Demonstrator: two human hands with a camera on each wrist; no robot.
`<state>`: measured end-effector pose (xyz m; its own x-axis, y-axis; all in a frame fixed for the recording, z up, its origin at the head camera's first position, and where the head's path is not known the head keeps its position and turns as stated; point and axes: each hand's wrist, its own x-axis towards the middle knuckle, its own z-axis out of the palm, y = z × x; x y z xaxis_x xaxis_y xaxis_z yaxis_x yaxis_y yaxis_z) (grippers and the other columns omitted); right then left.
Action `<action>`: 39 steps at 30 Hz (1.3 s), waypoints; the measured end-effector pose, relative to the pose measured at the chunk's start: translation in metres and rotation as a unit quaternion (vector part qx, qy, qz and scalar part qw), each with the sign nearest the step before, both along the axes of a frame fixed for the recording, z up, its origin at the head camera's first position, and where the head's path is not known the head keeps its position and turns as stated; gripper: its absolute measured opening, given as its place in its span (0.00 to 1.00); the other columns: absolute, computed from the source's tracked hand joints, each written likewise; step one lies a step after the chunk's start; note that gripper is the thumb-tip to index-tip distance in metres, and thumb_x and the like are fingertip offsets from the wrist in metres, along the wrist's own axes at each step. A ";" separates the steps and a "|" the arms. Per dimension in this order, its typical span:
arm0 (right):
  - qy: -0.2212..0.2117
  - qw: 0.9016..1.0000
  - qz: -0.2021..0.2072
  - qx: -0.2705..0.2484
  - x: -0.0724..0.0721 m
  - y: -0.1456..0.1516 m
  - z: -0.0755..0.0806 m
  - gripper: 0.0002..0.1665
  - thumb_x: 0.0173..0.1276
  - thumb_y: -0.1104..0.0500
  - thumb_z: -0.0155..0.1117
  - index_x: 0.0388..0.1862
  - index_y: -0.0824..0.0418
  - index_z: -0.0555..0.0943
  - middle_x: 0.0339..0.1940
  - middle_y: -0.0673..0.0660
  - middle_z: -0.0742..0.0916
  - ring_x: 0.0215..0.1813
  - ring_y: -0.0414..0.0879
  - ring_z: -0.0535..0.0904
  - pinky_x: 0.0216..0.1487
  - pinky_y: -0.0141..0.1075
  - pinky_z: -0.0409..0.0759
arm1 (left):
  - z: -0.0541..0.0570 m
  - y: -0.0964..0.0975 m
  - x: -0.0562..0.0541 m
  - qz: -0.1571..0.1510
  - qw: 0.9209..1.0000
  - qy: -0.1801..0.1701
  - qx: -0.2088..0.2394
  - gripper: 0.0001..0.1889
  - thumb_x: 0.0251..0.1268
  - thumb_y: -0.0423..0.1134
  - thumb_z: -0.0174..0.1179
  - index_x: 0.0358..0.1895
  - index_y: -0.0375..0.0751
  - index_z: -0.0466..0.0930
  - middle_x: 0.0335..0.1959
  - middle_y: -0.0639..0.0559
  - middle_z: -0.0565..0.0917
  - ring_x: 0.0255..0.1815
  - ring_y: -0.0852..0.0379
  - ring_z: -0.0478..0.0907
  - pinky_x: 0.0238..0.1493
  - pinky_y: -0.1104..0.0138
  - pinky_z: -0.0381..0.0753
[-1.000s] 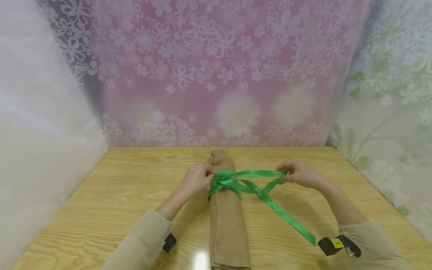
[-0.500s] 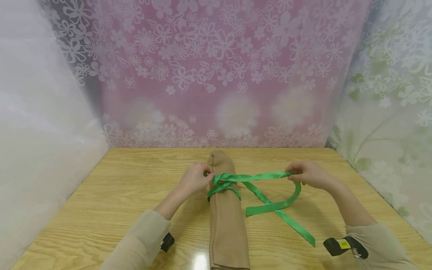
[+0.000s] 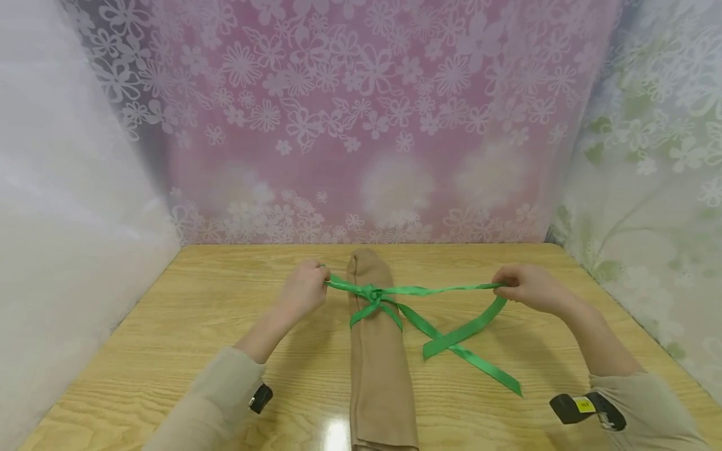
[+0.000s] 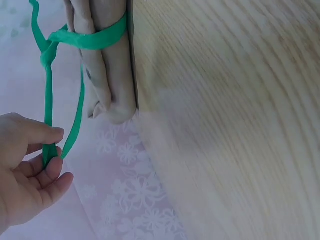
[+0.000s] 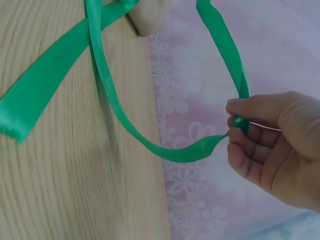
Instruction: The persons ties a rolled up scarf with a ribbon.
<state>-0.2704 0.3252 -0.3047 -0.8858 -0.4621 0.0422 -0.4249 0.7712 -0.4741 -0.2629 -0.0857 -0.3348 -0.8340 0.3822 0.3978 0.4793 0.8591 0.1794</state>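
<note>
A green satin ribbon (image 3: 417, 290) is wrapped round a rolled tan cloth (image 3: 383, 382) and knotted on top of it. My left hand (image 3: 304, 288), left of the roll, pinches one length of the ribbon between thumb and fingers. Out to the right, my right hand (image 3: 530, 288) pinches another length, which runs nearly straight from the knot. Below that hand a tail of ribbon curves back down toward the table, crossing a second tail. In the left wrist view the knot (image 4: 47, 52) stands up off the roll, and the left thumb presses the ribbon against the fingers.
The roll lies lengthwise on a wood-grain table (image 3: 225, 313). A pink flowered curtain (image 3: 361, 125) hangs behind the far edge, with pale sheets at left and right. Black wrist cameras (image 3: 586, 407) sit on both forearms.
My left hand has moved left, away from the roll, drawing ribbon with it. My right hand has slid further right. The knot has become smaller, and the ribbon between the hands is straighter.
</note>
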 end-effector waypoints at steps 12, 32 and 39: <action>0.031 0.999 0.014 0.035 -0.010 0.015 -0.007 0.05 0.58 0.70 0.62 0.34 0.67 0.80 0.29 0.54 0.83 0.31 0.43 0.77 0.31 0.39 0.76 | 0.001 -0.021 0.001 0.013 0.998 0.013 -0.056 0.02 0.53 0.25 0.62 0.29 0.31 0.83 0.23 0.47 0.79 0.25 0.54 0.77 0.28 0.69 0.79; 0.074 0.994 -0.019 0.083 -0.025 0.029 -0.017 0.04 0.60 0.66 0.62 0.33 0.66 0.82 0.30 0.55 0.84 0.33 0.51 0.80 0.32 0.45 0.78 | -0.004 -0.050 -0.007 0.079 0.988 0.088 -0.095 0.15 0.51 0.24 0.60 0.11 0.37 0.71 0.08 0.56 0.62 0.10 0.64 0.53 0.11 0.77 0.53; 0.100 0.986 -0.050 0.125 -0.026 0.035 -0.016 0.06 0.60 0.66 0.61 0.36 0.67 0.82 0.32 0.59 0.84 0.33 0.54 0.80 0.29 0.45 0.77 | -0.002 -0.065 -0.008 0.115 0.980 0.101 -0.128 0.27 0.51 0.25 0.59 0.08 0.46 0.51 0.07 0.59 0.51 0.10 0.64 0.46 0.12 0.76 0.47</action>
